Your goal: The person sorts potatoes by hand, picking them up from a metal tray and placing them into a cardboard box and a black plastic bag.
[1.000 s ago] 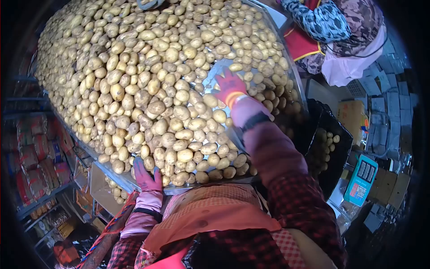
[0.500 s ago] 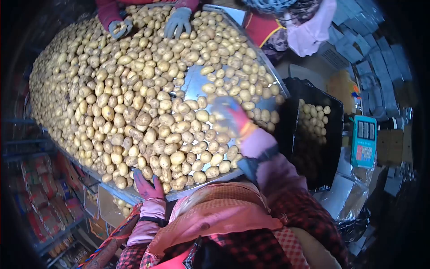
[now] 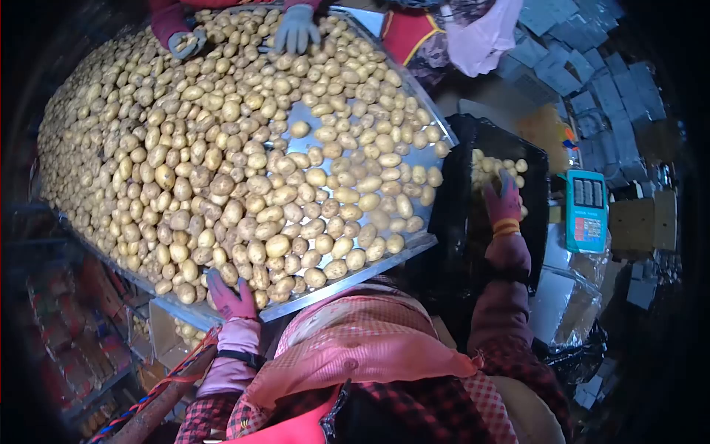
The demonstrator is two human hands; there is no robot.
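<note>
Potatoes [image 3: 222,185] lie heaped across a metal sorting table [image 3: 347,278]. My left hand [image 3: 232,296], in a pink glove with grey fingers, rests at the near edge against the potatoes, its fingers spread. To the right of the table stands a bin lined with black plastic [image 3: 534,222]. Inside its opening, my gloved right hand [image 3: 503,200] reaches over the potatoes [image 3: 484,164] there, fingers stretched forward and apart. No potato shows in its grasp, though its palm side is hidden.
Across the table, a co-worker's grey-gloved hands [image 3: 297,29] are at the potatoes. A teal scale [image 3: 586,211] stands right of the bin. Flattened cardboard [image 3: 617,122] is stacked at the far right. Another cardboard box [image 3: 166,333] sits below the table's left near edge.
My right hand has moved right from over the table's potatoes into the black-lined bin. My left hand stays at the near edge. The camera view has shifted slightly.
</note>
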